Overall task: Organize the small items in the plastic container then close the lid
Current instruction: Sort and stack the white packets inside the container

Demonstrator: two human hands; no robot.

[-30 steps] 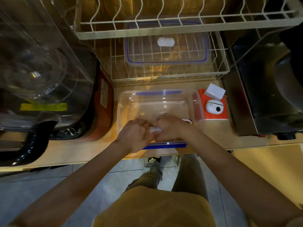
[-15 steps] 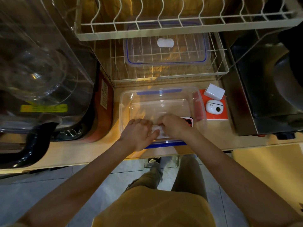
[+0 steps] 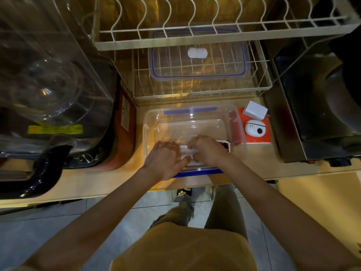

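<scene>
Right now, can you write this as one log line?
step: arranging items | left hand: on white box | right hand: on white box | container: open | lid: in rack

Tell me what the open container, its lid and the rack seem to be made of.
Container: clear glossy plastic, see-through, with blue clips. Lid, lying in the rack: the same clear plastic with a blue seal line. Rack: cream-coated wire, probably metal underneath, judging by the thin bent rods.
</scene>
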